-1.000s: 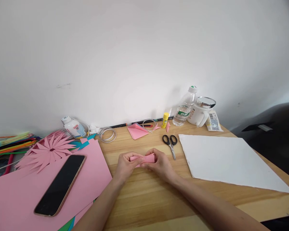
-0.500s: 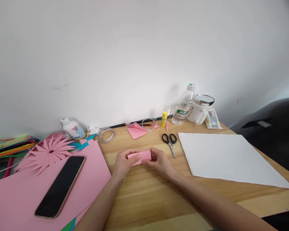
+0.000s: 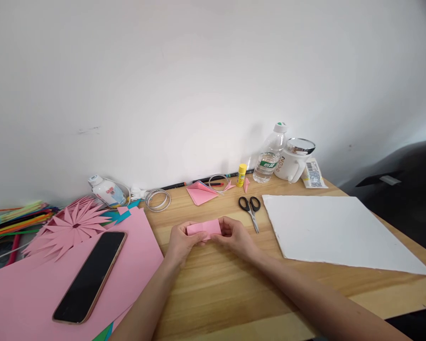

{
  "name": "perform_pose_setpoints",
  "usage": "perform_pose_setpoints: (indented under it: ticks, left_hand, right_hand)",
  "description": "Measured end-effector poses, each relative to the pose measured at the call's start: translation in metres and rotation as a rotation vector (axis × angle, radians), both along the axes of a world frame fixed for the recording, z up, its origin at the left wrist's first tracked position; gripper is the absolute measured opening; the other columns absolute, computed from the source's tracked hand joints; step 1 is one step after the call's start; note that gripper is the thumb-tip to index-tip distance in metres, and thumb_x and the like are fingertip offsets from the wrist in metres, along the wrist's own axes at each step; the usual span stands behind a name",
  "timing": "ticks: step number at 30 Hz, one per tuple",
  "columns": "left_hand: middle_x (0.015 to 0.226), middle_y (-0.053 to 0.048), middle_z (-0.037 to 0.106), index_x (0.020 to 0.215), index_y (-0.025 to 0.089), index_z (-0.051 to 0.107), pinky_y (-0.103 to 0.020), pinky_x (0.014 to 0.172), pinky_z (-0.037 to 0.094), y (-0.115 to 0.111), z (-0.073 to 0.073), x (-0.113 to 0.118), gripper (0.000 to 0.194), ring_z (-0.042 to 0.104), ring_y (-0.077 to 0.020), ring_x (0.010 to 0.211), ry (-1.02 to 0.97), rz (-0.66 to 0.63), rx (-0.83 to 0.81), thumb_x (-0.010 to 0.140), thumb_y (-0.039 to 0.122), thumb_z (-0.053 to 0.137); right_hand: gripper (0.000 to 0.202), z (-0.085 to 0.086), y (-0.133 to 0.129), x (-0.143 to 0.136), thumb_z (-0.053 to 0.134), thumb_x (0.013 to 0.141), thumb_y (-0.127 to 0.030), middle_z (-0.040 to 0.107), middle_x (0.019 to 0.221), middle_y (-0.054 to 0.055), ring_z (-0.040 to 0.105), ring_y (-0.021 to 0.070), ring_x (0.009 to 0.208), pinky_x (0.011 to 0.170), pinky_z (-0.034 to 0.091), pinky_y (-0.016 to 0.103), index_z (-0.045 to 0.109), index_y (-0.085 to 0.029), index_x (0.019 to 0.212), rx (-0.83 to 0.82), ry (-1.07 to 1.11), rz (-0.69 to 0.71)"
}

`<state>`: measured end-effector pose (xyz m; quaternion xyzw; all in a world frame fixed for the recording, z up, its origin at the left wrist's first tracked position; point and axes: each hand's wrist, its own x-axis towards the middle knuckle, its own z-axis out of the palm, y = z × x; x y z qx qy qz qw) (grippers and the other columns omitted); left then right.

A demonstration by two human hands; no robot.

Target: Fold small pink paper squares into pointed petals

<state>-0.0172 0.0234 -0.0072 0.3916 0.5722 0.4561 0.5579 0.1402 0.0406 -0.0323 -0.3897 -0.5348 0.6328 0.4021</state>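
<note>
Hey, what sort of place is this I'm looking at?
Likely a papercraft spot on a wooden table against a wall: there are black-handled scissors, a yellow glue stick and a spiky pink paper rosette. Home or workplace, I can't tell.

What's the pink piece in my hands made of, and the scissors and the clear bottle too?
Pink piece: probably paper, matte, since it looks thin with crisp edges and no shine.
Scissors: the blades look like metal, being silvery; the black handles are likely plastic.
Bottle: see-through and glossy, so probably plastic, though looks alone can't rule out glass.
</note>
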Motion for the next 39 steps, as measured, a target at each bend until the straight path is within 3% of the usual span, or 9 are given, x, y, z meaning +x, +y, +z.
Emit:
perform_pose_setpoints:
  ticks: [5, 10, 14, 19, 23, 30, 39]
  left_hand:
    - [0.061, -0.002, 0.065, 0.091, 0.009, 0.06, -0.021, 0.049, 0.051, 0.001, -0.002, 0.0, 0.051, 0.06, -0.0121, 0.052, 0.026, 0.031, 0.008, 0.046, 0.021, 0.081]
    - [0.063, 0.0, 0.064, 0.093, 0.01, 0.058, -0.021, 0.05, 0.051, 0.0, 0.0, 0.0, 0.052, 0.059, -0.0107, 0.052, 0.029, 0.038, 0.041, 0.048, 0.022, 0.079]
    - [0.061, 0.001, 0.063, 0.095, 0.01, 0.057, -0.022, 0.052, 0.052, 0.0, 0.002, 0.0, 0.052, 0.059, -0.0111, 0.053, 0.069, 0.017, 0.057, 0.049, 0.022, 0.078]
    - [0.061, 0.0, 0.065, 0.097, 0.01, 0.056, -0.021, 0.051, 0.049, -0.002, 0.003, 0.001, 0.052, 0.059, -0.0112, 0.05, 0.087, -0.1, 0.041, 0.05, 0.021, 0.077]
    - [0.063, -0.001, 0.066, 0.102, 0.009, 0.055, -0.021, 0.053, 0.048, -0.001, 0.0, 0.0, 0.057, 0.06, -0.0115, 0.053, 0.071, -0.126, 0.04, 0.049, 0.017, 0.076]
    - [0.067, -0.001, 0.067, 0.116, 0.01, 0.048, -0.023, 0.055, 0.05, -0.002, 0.003, 0.001, 0.069, 0.06, -0.0118, 0.053, 0.069, -0.075, 0.065, 0.05, 0.008, 0.068]
    - [0.063, 0.0, 0.067, 0.113, 0.01, 0.048, -0.025, 0.058, 0.052, 0.001, 0.008, -0.003, 0.066, 0.064, -0.0144, 0.056, 0.035, 0.009, 0.065, 0.05, 0.011, 0.068]
  right_hand:
    - [0.038, 0.002, 0.002, 0.004, 0.076, 0.052, -0.036, 0.059, 0.059, -0.002, 0.052, 0.0089, 0.051, 0.048, 0.038, 0.02, 0.052, -0.015, 0.072, -0.066, 0.009, 0.025]
    - [0.04, 0.007, 0.003, 0.005, 0.078, 0.048, -0.04, 0.057, 0.051, -0.003, 0.049, 0.0077, 0.045, 0.046, 0.036, 0.02, 0.049, -0.015, 0.062, -0.101, -0.011, 0.018]
    - [0.042, 0.01, 0.001, 0.004, 0.078, 0.046, -0.04, 0.058, 0.056, -0.003, 0.05, 0.0084, 0.049, 0.049, 0.038, 0.021, 0.051, -0.015, 0.068, -0.107, 0.016, 0.018]
    - [0.041, 0.014, -0.001, 0.004, 0.076, 0.05, -0.038, 0.057, 0.062, -0.002, 0.05, 0.0091, 0.054, 0.05, 0.036, 0.021, 0.053, -0.015, 0.075, -0.083, -0.073, 0.074]
    - [0.032, 0.011, -0.001, 0.004, 0.071, 0.056, -0.037, 0.051, 0.058, -0.003, 0.044, 0.0073, 0.051, 0.048, 0.033, 0.02, 0.053, -0.013, 0.067, -0.012, -0.152, 0.019]
    - [0.031, 0.01, -0.002, 0.001, 0.07, 0.056, -0.031, 0.055, 0.06, -0.003, 0.045, 0.0076, 0.051, 0.048, 0.033, 0.02, 0.054, -0.013, 0.076, -0.034, -0.124, -0.015]
    - [0.031, 0.007, 0.001, 0.003, 0.072, 0.055, -0.034, 0.054, 0.054, -0.004, 0.046, 0.0085, 0.047, 0.047, 0.035, 0.021, 0.052, -0.016, 0.072, -0.063, -0.073, -0.019]
